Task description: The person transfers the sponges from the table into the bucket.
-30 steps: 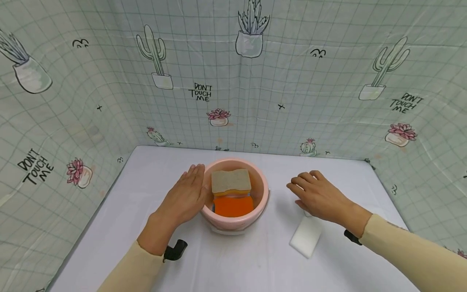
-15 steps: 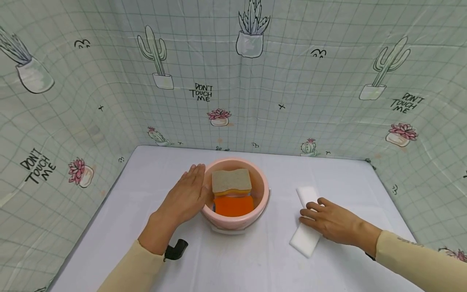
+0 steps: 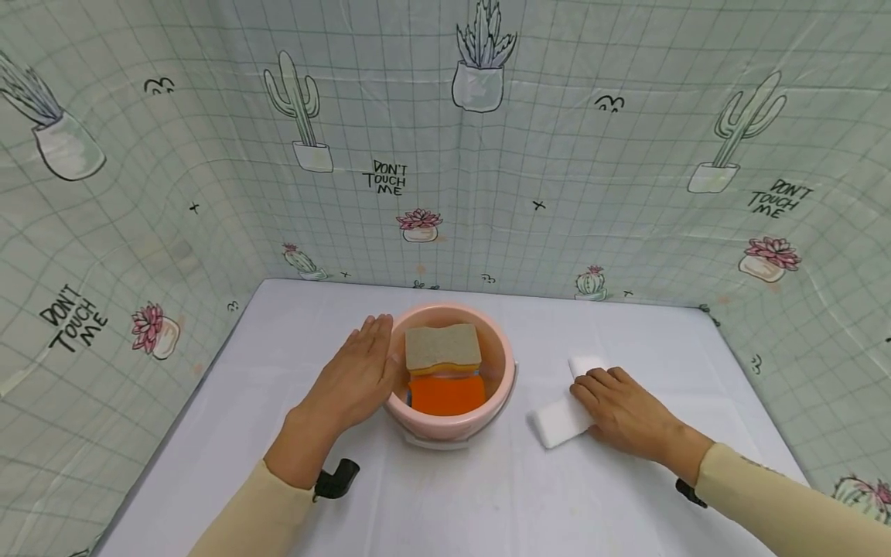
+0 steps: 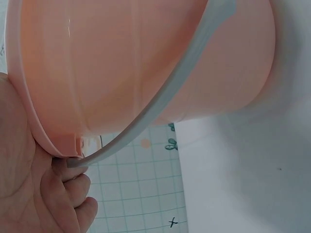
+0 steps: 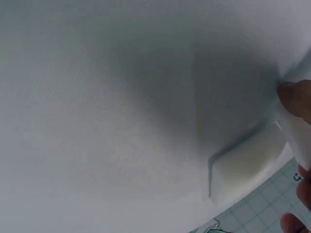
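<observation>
A pink bucket (image 3: pixel 503 344) with a pale grey handle (image 4: pixel 160 99) stands on the table. Inside it are a sponge with a beige-grey top (image 3: pixel 442 346) and yellow underside, and a bright orange sponge (image 3: pixel 448 394) with a bit of blue beside it. My left hand (image 3: pixel 355 375) rests against the bucket's left rim, fingers extended. To the right of the bucket, my right hand (image 3: pixel 629 410) pinches a white block-shaped sponge (image 3: pixel 559 422) between thumb and fingers; its far end is hidden by the hand. Another white sponge (image 5: pixel 248 160) lies flat just beyond, partly covered.
The white-covered table (image 3: pixel 445 503) ends at the back and sides against a hanging cloth (image 3: pixel 543 155) printed with a grid and cacti. A black wrist mount (image 3: pixel 337 478) juts from under the left wrist.
My right hand has come down onto the nearer white sponge, taken hold of it and turned it, its free end now toward the bucket. The left hand has stayed at the rim.
</observation>
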Motion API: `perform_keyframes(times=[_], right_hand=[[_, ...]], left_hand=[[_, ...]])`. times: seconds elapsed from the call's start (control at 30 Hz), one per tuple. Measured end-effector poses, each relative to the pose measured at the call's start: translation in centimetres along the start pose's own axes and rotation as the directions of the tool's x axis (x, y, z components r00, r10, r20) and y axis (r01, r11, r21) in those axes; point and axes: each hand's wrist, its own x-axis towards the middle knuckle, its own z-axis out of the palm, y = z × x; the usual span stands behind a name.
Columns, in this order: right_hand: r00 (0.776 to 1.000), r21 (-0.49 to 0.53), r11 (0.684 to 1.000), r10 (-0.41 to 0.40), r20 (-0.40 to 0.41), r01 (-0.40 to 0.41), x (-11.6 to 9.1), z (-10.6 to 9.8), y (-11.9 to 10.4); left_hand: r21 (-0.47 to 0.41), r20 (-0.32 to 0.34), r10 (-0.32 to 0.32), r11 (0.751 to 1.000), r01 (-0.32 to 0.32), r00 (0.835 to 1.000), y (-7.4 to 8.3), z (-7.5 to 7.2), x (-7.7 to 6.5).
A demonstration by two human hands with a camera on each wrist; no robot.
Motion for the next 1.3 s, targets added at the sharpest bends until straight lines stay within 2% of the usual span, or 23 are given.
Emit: perform_keyframes(times=[0.1, 0.2, 0.4, 0.53, 1.1, 1.3], right_hand=[[0.992, -0.003, 0.994, 0.107, -0.066, -0.107, 0.4, 0.3, 0.1], [0.971, 0.008, 0.982, 0.19, -0.146, -0.191, 1.0, 0.1, 0.6], [0.907, -0.003, 0.957, 0.274, -0.32, -0.29, 2.9, -0.6, 1.8], [0.875, 0.006, 0.939, 0.322, -0.363, -0.343, 4.0, -0.6, 2.3], [0.849, -0.026, 0.93, 0.323, -0.418, -0.367, 9.7, -2.5, 3.7], [0.822, -0.02, 0.934, 0.303, -0.483, -0.356, 11.9, -3.5, 3.5]], left_hand=[[-0.007, 0.006, 0.0, 1.0, 0.0, 1.0, 0.1, 0.0, 0.0], [-0.002, 0.003, 0.004, 1.0, -0.004, 1.0, 0.1, 0.0, 0.0], [0.007, -0.004, 0.006, 1.0, -0.006, 1.0, 0.0, 0.0, 0.0], [0.001, -0.008, 0.009, 1.0, -0.009, 1.0, -0.1, 0.0, 0.1], [-0.009, -0.011, 0.02, 1.0, -0.02, 1.0, -0.2, 0.0, 0.0], [-0.013, -0.015, 0.021, 1.0, -0.022, 1.0, -0.3, 0.0, 0.0]])
